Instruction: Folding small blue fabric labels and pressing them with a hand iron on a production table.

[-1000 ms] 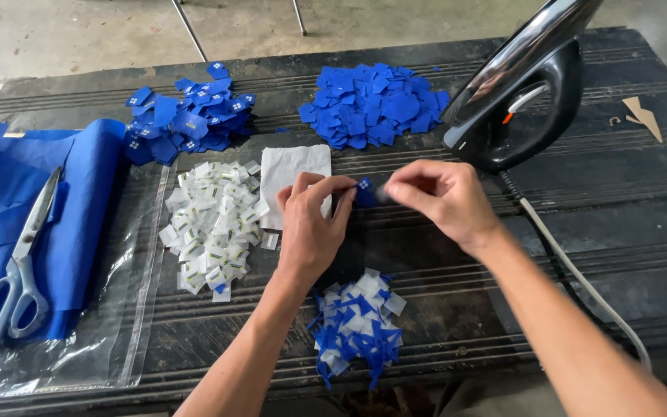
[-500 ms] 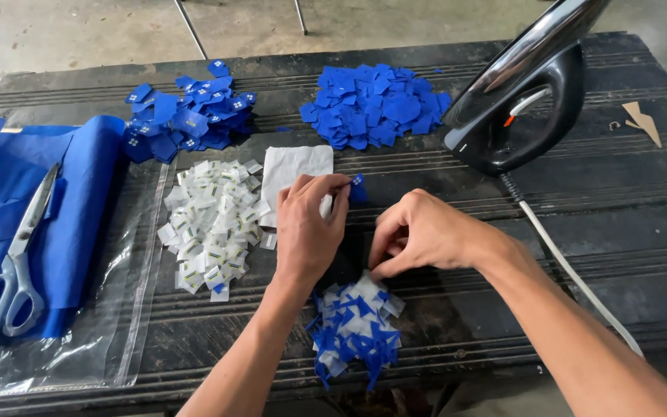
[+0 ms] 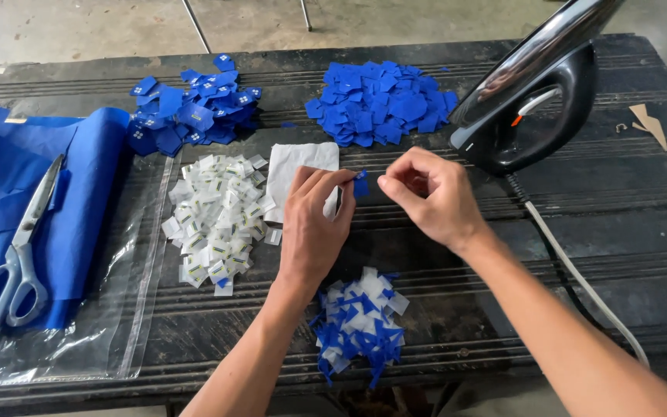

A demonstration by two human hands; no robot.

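The left hand [image 3: 314, 224] pinches a small blue patch [image 3: 360, 185] over the white cloth [image 3: 296, 166]; the right hand [image 3: 430, 197], fingers curled narrow, hovers just beside it near the iron [image 3: 530, 100]

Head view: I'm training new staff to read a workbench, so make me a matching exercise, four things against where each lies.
Things:
1. scissors
2. iron
3. white paper sheet
4. small blue piece

Places:
A. far right of the table, upright
B. pinched at the left hand fingertips
C. on blue fabric, far left
D. partly under the left hand

Pairs: 1-C, 2-A, 3-D, 4-B
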